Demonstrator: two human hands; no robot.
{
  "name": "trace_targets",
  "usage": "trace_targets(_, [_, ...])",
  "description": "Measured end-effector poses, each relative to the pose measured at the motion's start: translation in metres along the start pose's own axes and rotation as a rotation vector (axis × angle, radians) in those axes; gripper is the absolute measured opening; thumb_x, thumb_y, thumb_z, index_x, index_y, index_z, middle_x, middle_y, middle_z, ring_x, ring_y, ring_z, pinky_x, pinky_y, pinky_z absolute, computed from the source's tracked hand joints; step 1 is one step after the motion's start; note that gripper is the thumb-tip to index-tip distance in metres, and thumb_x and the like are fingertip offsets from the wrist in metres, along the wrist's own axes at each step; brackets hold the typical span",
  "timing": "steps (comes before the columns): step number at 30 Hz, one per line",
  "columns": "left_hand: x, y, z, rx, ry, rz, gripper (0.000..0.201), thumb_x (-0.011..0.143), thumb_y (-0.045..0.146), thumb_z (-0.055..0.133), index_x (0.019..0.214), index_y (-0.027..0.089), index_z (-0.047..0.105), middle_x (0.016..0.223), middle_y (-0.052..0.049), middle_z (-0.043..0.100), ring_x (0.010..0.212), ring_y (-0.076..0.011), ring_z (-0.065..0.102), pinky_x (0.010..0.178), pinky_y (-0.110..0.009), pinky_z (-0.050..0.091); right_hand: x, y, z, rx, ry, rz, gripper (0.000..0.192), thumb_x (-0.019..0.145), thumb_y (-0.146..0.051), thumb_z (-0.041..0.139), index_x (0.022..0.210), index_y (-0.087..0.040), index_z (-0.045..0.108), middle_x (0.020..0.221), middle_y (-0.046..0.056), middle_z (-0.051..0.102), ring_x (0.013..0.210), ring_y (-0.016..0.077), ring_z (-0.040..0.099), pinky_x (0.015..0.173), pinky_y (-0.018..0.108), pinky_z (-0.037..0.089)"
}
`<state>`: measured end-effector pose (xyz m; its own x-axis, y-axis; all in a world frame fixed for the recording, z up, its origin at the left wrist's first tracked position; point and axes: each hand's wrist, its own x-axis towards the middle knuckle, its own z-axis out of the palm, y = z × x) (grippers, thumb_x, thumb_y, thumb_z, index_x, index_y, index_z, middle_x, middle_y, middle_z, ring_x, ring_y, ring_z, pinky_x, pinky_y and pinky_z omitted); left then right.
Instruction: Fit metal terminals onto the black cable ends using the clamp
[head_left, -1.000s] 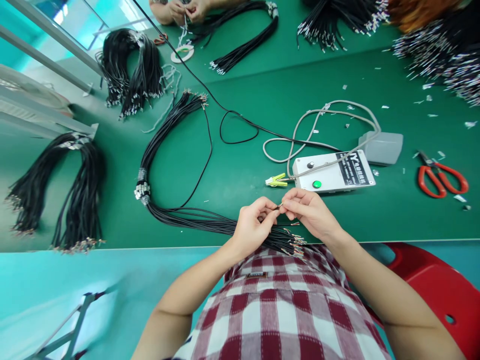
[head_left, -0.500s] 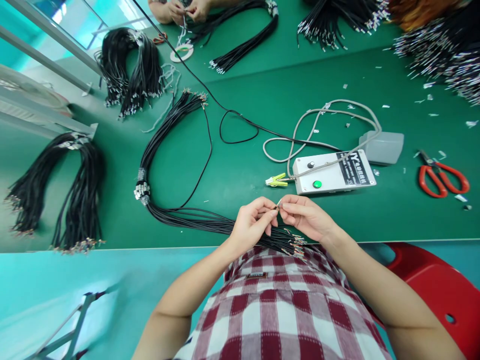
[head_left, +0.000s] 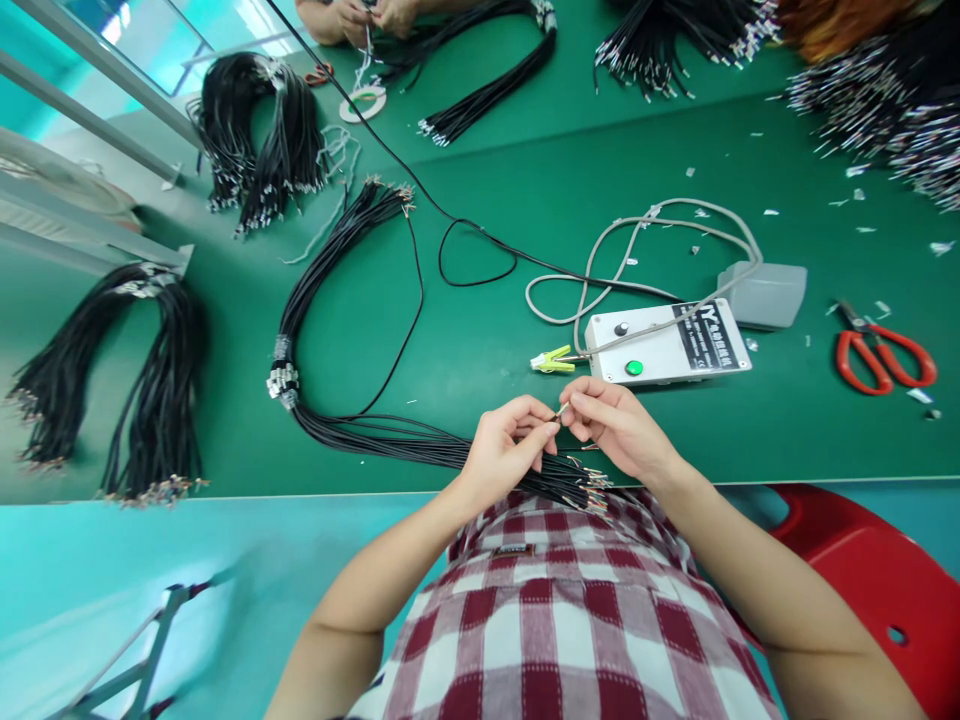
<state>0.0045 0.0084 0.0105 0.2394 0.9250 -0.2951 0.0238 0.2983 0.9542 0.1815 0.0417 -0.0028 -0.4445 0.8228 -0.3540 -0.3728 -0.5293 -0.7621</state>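
Note:
My left hand (head_left: 514,440) pinches a black cable close to its end, above the near tail of a bundle of black cables (head_left: 390,440). Facing it, my right hand (head_left: 611,425) closes thumb and forefinger on the thin bared wires at that cable's tip. The bundle curves left around the table and is tied with silvery wrapping (head_left: 283,380). Its stripped, copper-coloured ends (head_left: 592,490) fan out below my hands. Just beyond my right hand lies a white control box (head_left: 667,342) with a green button, and a yellow clip (head_left: 553,360) sits at its left side.
Red-handled cutters (head_left: 885,350) lie at the right, near a grey plastic block (head_left: 763,295). More black cable bundles (head_left: 259,140) rest at the left and back. A co-worker's hands (head_left: 375,18) work at the far edge. A red stool (head_left: 862,580) stands at lower right.
My right hand has shifted slightly up and away from the left, still pinching the wire tip. More of the wire end shows between my hands. My left hand has barely moved.

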Motion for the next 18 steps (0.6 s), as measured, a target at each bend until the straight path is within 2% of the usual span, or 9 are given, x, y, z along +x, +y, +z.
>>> trace_targets(5, [0.0,0.001,0.0,0.005,-0.003,-0.009,0.032,0.087,0.045,0.068,0.086,0.014,0.061,0.064,0.0,0.064,0.043,-0.0057,0.05,0.044,-0.018,0.041,0.0,0.001,0.001,0.012,-0.015,0.01,0.025,0.073,-0.041,0.082,0.08,-0.019,0.072,0.066,-0.001,0.066,0.051,0.0075,0.049,0.048,0.022,0.036])
trace_targets(13, [-0.001,-0.004,0.002,-0.072,0.003,0.005,0.032,0.09,0.046,0.065,0.087,0.015,0.058,0.063,0.001,0.062,0.041,-0.0046,0.047,0.042,-0.017,0.036,-0.003,0.017,0.0,-0.04,0.067,-0.023,0.026,0.072,-0.042,0.083,0.08,-0.019,0.072,0.063,-0.002,0.063,0.049,0.0063,0.047,0.046,0.021,0.034])
trace_targets(18, [0.001,-0.003,0.002,-0.082,0.012,0.005,0.031,0.089,0.044,0.067,0.087,0.014,0.059,0.062,0.001,0.062,0.04,-0.0045,0.047,0.041,-0.017,0.037,-0.003,0.014,0.0,-0.024,0.055,-0.049,0.027,0.079,-0.046,0.077,0.082,-0.019,0.074,0.066,-0.001,0.065,0.051,0.0074,0.05,0.048,0.022,0.037])
